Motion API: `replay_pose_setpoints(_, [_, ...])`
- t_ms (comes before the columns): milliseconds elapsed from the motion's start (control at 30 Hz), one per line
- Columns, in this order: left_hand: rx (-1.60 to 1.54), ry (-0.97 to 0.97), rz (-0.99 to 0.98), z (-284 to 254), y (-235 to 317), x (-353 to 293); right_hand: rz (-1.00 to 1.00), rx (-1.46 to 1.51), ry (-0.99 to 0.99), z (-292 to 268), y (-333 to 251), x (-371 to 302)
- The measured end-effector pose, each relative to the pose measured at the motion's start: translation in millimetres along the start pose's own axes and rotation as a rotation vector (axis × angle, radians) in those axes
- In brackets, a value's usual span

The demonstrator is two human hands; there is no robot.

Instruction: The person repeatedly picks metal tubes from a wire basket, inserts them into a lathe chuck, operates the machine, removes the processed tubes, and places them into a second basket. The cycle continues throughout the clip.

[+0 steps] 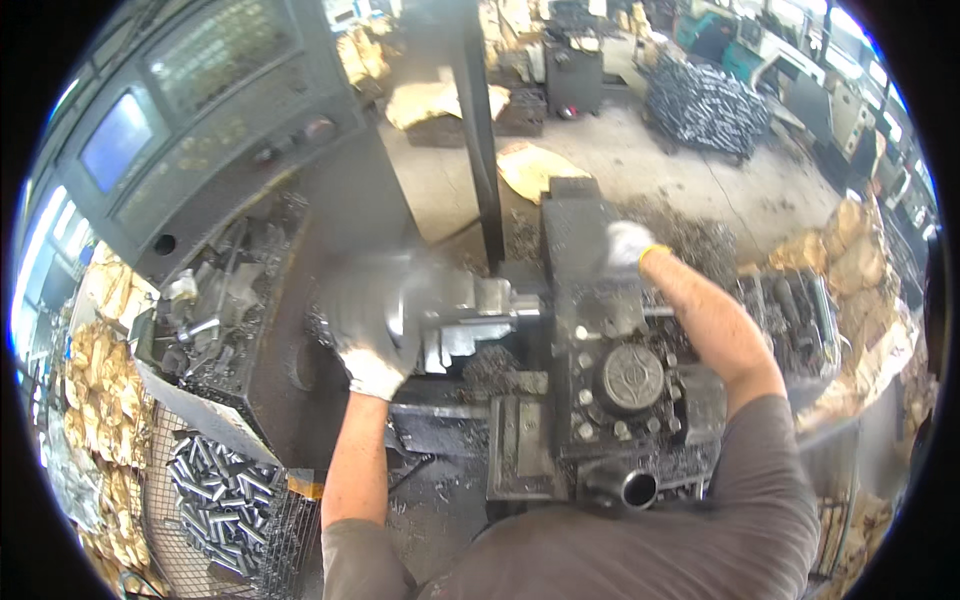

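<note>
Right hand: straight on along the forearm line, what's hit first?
Probably the dark machine block, just ahead-left of the right hand. Depth is unclear; the hand might pass over it.

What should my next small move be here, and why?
I'd probably ease your left hand back toward your body: it's blurred and left of the shiny metal shaft, and I can't tell what it touches. Your right hand is by the dark machine block, so it could likely stay there.
</note>
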State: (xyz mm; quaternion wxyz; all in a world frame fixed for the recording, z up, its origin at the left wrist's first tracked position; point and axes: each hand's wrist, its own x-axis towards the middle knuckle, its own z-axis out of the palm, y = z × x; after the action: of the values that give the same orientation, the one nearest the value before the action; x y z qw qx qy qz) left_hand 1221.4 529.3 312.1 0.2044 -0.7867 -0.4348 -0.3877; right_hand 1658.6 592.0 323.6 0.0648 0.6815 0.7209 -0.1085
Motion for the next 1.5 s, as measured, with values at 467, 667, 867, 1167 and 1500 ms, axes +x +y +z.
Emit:
replay_pose_setpoints(467, [-0.04, -0.049, -0.1, 30, -2, -9, -0.354, 0.077, -0.391, 30, -79, 5])
replay_pose_setpoints(667, [-0.106, -0.021, -0.096, 24, -5, -10, -0.163, -0.46, -0.013, -37, -55, -84])
replay_pose_setpoints(867, [-0.321, -0.201, -0.102, -22, 22, -7, 0.163, 0.199, 0.26, -77, -151, -240])
replay_pose_setpoints(1167, [-1.904, -0.762, -1.663, -90, 154, -158, 0.235, 1.989, -0.44, 160, -226, -329])
replay_pose_setpoints(1500, [-2.059, -0.527, -1.677, -40, 151, -217, 0.353, 1.027, -0.219, 230, -190, -365])
